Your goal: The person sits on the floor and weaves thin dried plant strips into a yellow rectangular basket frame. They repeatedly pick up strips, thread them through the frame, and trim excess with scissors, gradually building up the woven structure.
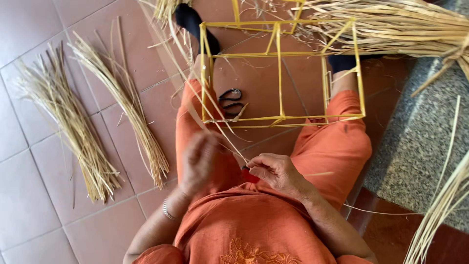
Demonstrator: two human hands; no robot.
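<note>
A yellow box-shaped frame (pixel 279 73) of thin sticks stands on the floor between my orange-trousered legs. My right hand (pixel 273 171) is closed on a small red tool (pixel 249 175), with a pale straw strand (pixel 215 112) running from my fingers up to the far left. My left hand (pixel 201 159) is blurred, just left of the right one, fingers curled near the same strand; whether it grips the strand is unclear. Black-handled scissors (pixel 230 101) lie on the tile inside the frame.
Two bundles of straw (pixel 73 127) (pixel 132 112) lie on the red tiles at left. A thick straw sheaf (pixel 395 27) rests at top right over a grey stone slab (pixel 420 142). More stalks (pixel 439 210) cross the lower right.
</note>
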